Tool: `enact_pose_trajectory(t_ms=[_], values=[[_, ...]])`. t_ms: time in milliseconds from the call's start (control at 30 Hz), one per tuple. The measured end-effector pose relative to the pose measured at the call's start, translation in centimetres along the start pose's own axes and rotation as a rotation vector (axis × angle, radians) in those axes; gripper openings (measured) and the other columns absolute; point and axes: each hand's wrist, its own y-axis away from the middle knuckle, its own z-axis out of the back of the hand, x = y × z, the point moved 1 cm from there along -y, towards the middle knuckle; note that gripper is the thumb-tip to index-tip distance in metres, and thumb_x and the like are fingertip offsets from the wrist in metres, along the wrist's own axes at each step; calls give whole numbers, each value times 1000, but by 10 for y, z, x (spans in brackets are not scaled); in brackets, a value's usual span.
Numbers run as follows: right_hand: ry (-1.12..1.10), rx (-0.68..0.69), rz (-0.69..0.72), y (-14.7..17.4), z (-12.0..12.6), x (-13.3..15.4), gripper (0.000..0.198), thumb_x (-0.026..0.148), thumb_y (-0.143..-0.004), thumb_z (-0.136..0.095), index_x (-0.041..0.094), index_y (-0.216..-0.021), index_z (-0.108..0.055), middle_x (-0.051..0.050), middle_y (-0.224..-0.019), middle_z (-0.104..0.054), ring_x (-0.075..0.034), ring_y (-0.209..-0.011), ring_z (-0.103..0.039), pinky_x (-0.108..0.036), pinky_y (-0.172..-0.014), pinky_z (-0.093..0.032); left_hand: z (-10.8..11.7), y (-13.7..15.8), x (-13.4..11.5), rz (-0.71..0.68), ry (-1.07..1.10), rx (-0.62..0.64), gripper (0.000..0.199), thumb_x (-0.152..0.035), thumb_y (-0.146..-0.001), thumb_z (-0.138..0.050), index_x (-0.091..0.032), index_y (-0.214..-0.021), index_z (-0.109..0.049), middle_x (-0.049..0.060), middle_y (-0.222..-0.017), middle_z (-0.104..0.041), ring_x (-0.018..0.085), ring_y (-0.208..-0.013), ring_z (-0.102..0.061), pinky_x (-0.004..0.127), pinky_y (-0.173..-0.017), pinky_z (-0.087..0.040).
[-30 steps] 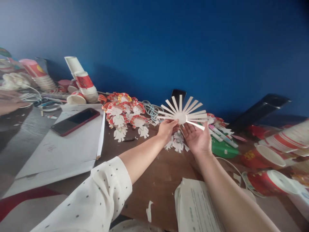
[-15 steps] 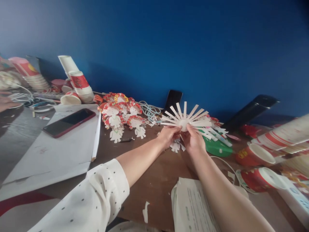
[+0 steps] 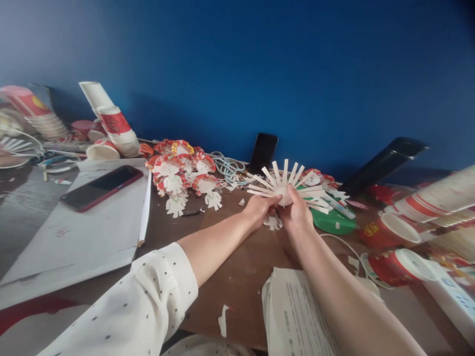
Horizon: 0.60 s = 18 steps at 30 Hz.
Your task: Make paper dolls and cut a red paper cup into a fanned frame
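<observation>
Printed sheets (image 3: 293, 316): stacked at the bottom of the frame, right of centre, partly covered by the right forearm.
Paper scrap (image 3: 223, 320): left on the brown tabletop (image 3: 218, 269) at bottom centre, apart from the sheets.
Polka-dot sleeve (image 3: 163, 287): worn on the left arm, across the lower left.
Splayed paper piece (image 3: 284, 197): held just right of the frame's centre, above the tabletop, with narrow white strips fanned around a small round disc.
Latest change: a second ago the right palm was turned up and opened beneath the strips; now the disc is gripped from both sides, by which the piece is judged to be better steadied.
Left hand (image 3: 259, 208): fingers curled, the thumb pressed on the disc's left edge in a pinch.
Right hand (image 3: 299, 213): closed in from the right, its thumb laid over the disc's right edge; the fingers behind are hidden, so their hold cannot be told.
Red-cased phone (image 3: 102, 188): laid on a flat white box (image 3: 74, 242) at left.
Green sheet (image 3: 336, 223): partly covered by pens, right of the hands.
Red-frilled paper dolls (image 3: 172, 180): heaped left of centre.
Coiled cable (image 3: 227, 168): bundled just right of the dolls.
Paper cups (image 3: 117, 126): stacked and tilted, upper left.
Black phone (image 3: 264, 151): leant against the blue wall (image 3: 237, 69), above the piece.
</observation>
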Motion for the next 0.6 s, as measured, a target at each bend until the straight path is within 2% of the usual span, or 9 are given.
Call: enact_pose_trajectory(t_ms=[200,367,500,600], values=[[30,60,-26,0,-2,1,36,40,-68,-76,17,-88,-57,-1,-83,-67,-15,-77,-66,-23,-61,-56,-1,2,-7,22,45,-24,20,-16,-66,-77,-8,-60,-59,1,-49,-54,6,-42,-49,17,-43,-39],[41,-1,-14,4,-5,6,31,32,-64,-79,16,-83,-59,0,-79,-67,-13,-70,-64,-23,-59,-54,0,0,-6,2,70,0,19,-15,-68,-76,-8,-60,-60,1,-51,-55,6,-45,-50,16,-44,-40],[126,57,44,7,-9,9,29,34,-64,-78,17,-80,-60,0,-82,-67,-13,-77,-64,-22,-66,-53,0,-1,-13,-32,115,-55,13,-12,-68,-75,-8,-65,-62,2,-56,-59,6,-49,-53,17,-46,-43],[262,127,103,5,-7,12,30,35,-65,-76,19,-87,-63,-1,-97,-68,-15,-87,-64,-24,-69,-52,5,-4,-27,-127,195,-145,12,-11,-69,-74,-9,-69,-62,2,-62,-61,6,-51,-54,17,-50,-45]])
